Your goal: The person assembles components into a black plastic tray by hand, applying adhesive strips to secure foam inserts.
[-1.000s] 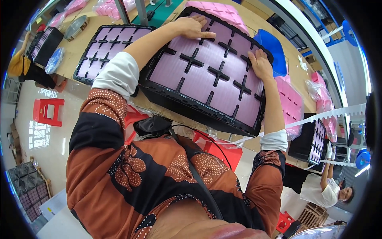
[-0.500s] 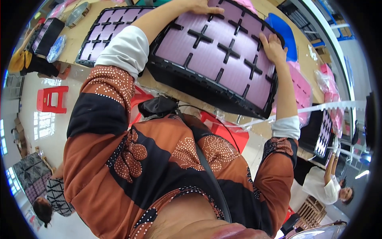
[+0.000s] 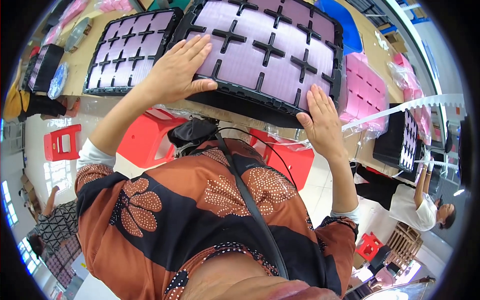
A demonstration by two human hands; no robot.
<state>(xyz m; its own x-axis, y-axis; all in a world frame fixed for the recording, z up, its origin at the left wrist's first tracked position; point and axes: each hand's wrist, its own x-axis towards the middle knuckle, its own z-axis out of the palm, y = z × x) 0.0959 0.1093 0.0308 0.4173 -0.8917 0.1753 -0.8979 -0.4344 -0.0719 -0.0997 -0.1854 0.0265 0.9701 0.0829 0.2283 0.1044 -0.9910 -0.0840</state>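
Note:
In front of me stands a stack of black plastic trays point(image 3: 250, 107), its top layer showing shiny pink-purple sheets point(image 3: 248, 65) between raised black crosses. My left hand point(image 3: 182, 70) rests on the stack's near left corner, fingers stretched out and thumb along the rim. Against the near right edge lies my right hand point(image 3: 322, 117), fingertips on the rim and fingers extended. Neither hand holds anything. Left of the stack lies a similar black tray with purple sheets point(image 3: 112, 62).
Pink wrapped pieces point(image 3: 365, 92) and a blue bin point(image 3: 342, 25) are right of the stack. A white toothed strip point(image 3: 400, 108) crosses the right side. Red stools point(image 3: 145, 137) stand below the table edge. A person in a white top point(image 3: 412, 205) works at far right.
Both hands have come from the stack's far side and right edge to its near corners. The stack appears slightly farther up in view and turned a little.

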